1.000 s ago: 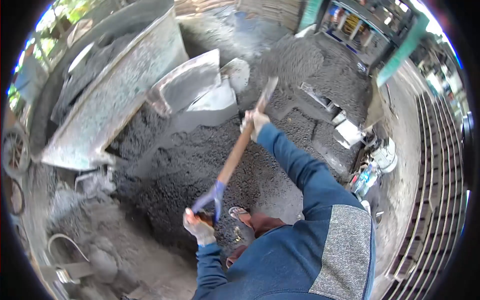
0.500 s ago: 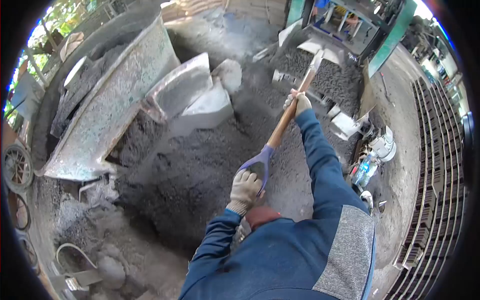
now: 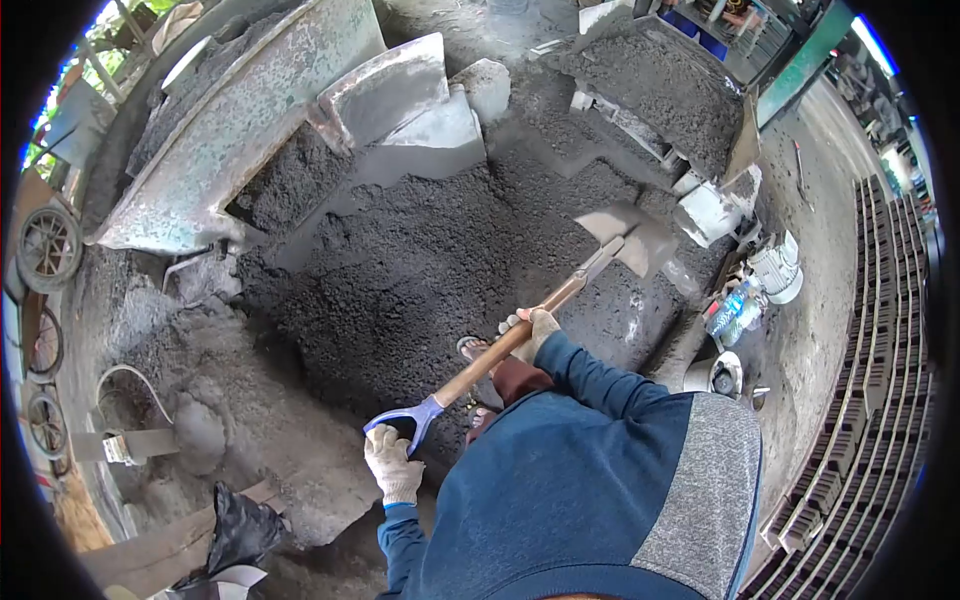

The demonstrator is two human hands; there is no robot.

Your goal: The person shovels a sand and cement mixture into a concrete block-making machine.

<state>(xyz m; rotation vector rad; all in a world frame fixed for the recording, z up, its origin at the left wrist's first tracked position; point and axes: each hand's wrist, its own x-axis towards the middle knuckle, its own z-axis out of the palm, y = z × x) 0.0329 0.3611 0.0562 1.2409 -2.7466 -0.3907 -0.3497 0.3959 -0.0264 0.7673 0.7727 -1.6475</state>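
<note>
A shovel (image 3: 468, 378) with a wooden shaft and a purple D-shaped grip slants across the middle of the view. My left hand (image 3: 393, 464), in a pale knitted glove, is closed round the D-grip at the lower left. Farther up, my gloved right hand (image 3: 536, 332) wraps the shaft. The wide metal blade (image 3: 645, 246) points to the upper right, above the grey floor, with no load visible on it. A heap of dark, damp-looking granular material (image 3: 400, 270) spreads left of the shaft. My feet are partly hidden beneath the shaft.
A worn metal trough (image 3: 250, 110) stands at the upper left. More dark material (image 3: 660, 85) fills a bin beside the green-framed machine (image 3: 805, 65). A motor (image 3: 777, 272) and a plastic bottle (image 3: 735, 308) sit to the right. Racks of dark blocks (image 3: 870, 370) line the far right.
The shovel has come back from the bin of dark material toward me, its blade now lower in view. My left hand moved left and down; my right hand came closer to my body.
</note>
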